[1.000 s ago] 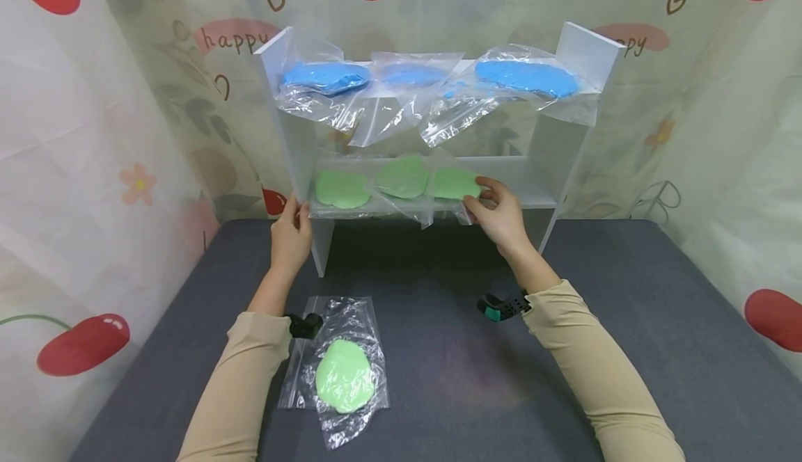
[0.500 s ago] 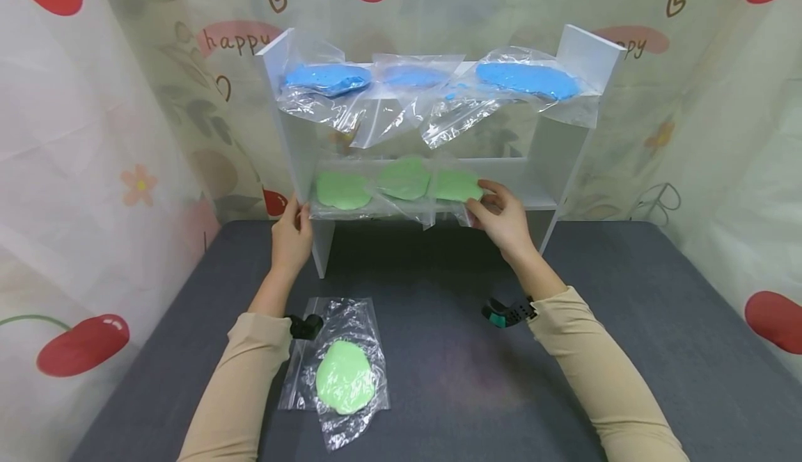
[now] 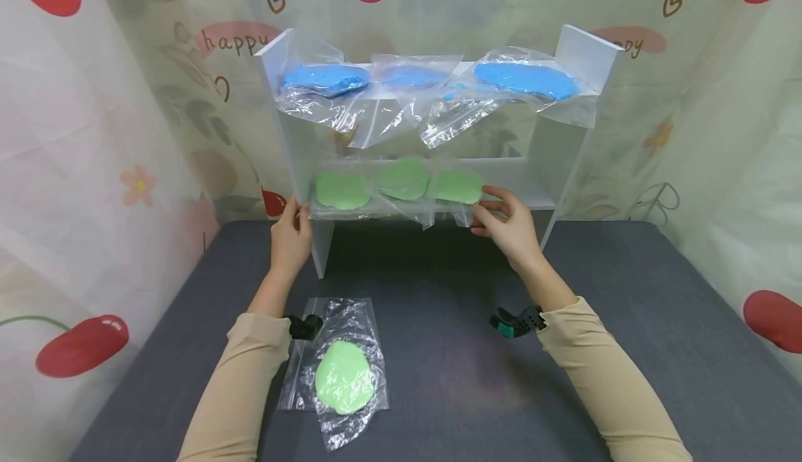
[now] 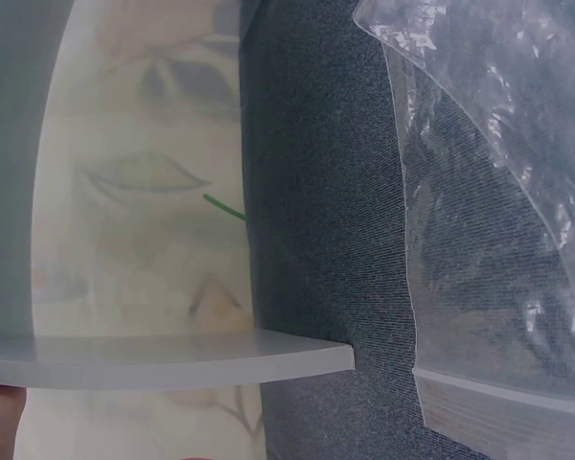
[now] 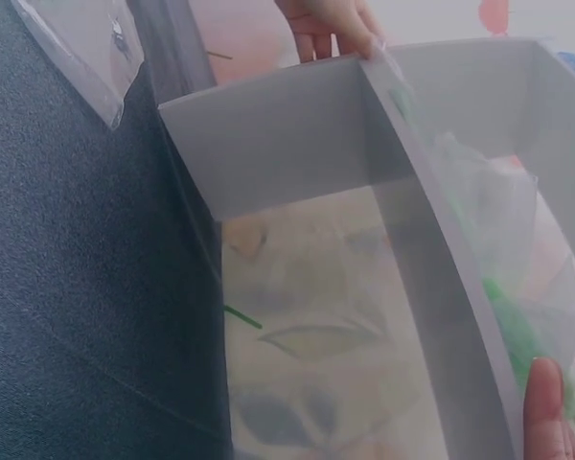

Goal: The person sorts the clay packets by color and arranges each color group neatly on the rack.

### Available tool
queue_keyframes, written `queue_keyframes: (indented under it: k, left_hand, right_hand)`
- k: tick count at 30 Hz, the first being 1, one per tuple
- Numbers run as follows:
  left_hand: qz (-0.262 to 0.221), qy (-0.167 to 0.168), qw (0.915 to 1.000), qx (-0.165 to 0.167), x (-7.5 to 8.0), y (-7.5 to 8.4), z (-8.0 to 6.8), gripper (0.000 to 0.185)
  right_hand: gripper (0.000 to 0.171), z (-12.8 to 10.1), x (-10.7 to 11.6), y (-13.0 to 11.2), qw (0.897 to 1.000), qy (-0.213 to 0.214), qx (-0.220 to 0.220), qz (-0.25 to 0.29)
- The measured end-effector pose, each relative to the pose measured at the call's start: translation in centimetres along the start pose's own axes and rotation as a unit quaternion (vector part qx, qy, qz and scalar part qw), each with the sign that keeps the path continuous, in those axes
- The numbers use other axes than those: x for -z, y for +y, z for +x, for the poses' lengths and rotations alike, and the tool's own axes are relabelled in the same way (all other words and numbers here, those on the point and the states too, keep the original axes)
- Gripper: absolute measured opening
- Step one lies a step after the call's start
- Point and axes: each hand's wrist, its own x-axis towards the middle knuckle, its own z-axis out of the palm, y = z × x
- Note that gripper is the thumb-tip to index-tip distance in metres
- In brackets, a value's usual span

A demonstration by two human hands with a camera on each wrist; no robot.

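A white two-tier shelf rack (image 3: 541,138) stands on the dark table. My left hand (image 3: 291,239) holds its left side panel (image 4: 172,359) at the lower shelf, with the thumb by the front corner. On that shelf lie three clear zip bags with flat, soft green lumps: a left one (image 3: 342,190), a middle one (image 3: 404,178) and a right one (image 3: 459,186). My right hand (image 3: 509,225) is at the right bag's outer edge, thumb and fingers spread apart. In the right wrist view its thumb (image 5: 544,407) lies at the shelf's front edge beside the green lump (image 5: 513,331).
Three bags with blue lumps (image 3: 526,79) lie along the top shelf, their clear ends hanging over the front. Another bagged green lump (image 3: 344,377) lies on the table (image 3: 438,351) near my left forearm. A printed curtain (image 3: 476,3) surrounds the table.
My right hand has drifted slightly right and down along the right green bag's edge, its fingers spreading. The bags and my left hand stay where they were.
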Motion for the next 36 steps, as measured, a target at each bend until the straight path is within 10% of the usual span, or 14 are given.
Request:
queue_keyframes:
  k: [20,36]
  left_hand:
    - [0.001,-0.006,1.0000,0.002,0.1,0.1,0.0,0.044]
    - [0.005,-0.003,1.0000,0.001,0.1,0.2,0.0,0.041]
  right_hand:
    - [0.045,-3.1,0.0,0.1,1.000,-0.021,0.015,-0.013]
    - [0.030,-7.1,-3.2,0.8,0.988,-0.128,0.070,-0.043]
